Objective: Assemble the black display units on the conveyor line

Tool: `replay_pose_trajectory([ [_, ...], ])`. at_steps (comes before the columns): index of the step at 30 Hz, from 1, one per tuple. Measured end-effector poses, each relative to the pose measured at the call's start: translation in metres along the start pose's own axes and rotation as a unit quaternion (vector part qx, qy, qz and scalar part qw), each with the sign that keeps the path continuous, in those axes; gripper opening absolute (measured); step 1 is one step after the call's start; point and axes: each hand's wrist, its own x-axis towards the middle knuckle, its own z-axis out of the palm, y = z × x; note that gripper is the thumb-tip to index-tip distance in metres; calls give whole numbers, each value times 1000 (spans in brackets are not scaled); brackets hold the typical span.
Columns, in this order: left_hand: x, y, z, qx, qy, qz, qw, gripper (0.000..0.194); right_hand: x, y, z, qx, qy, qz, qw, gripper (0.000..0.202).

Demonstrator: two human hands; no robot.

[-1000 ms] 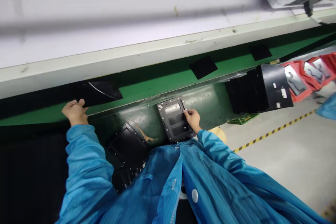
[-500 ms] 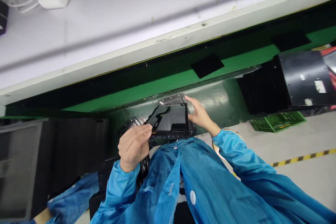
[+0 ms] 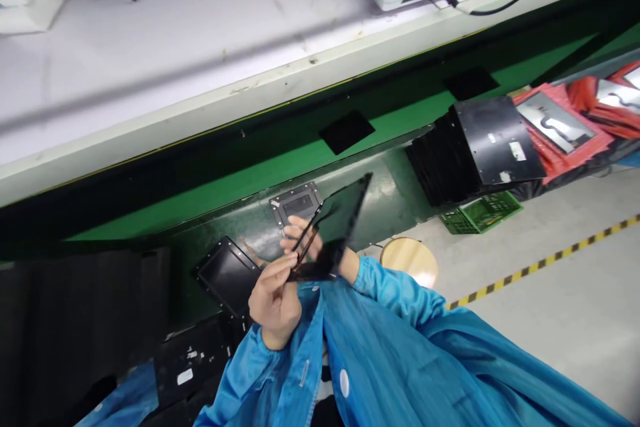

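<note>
A thin dark glossy panel [image 3: 340, 220] is held up, tilted, in front of my body. My left hand [image 3: 276, 293] pinches its lower left corner between thumb and fingers. Behind the panel is my right hand [image 3: 306, 237], partly covered by it, with its fingers spread near the left edge; whether it bears on the panel is unclear. Beyond the hands a black framed plate [image 3: 297, 203] lies on the green surface [image 3: 395, 180]. Another black framed panel [image 3: 231, 276] rests to the left of my left hand.
A white bench edge [image 3: 310, 70] runs across above. At right stand a stack of black panels [image 3: 500, 137], red-wrapped panels [image 3: 560, 123] and a green crate [image 3: 483, 213]. A round wooden stool top [image 3: 409, 261] is near my right sleeve.
The dark panel has been lifted and tilted up, uncovering the framed plate. My right hand has moved from the right edge to behind the panel. The view has shifted right.
</note>
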Motion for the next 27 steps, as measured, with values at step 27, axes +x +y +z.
replay_pose_trajectory([
  [27, -93, -196, -4, 268, -217, -481, 806, 41, 69, -16, -139, -460, 314, 13, 830, 39],
])
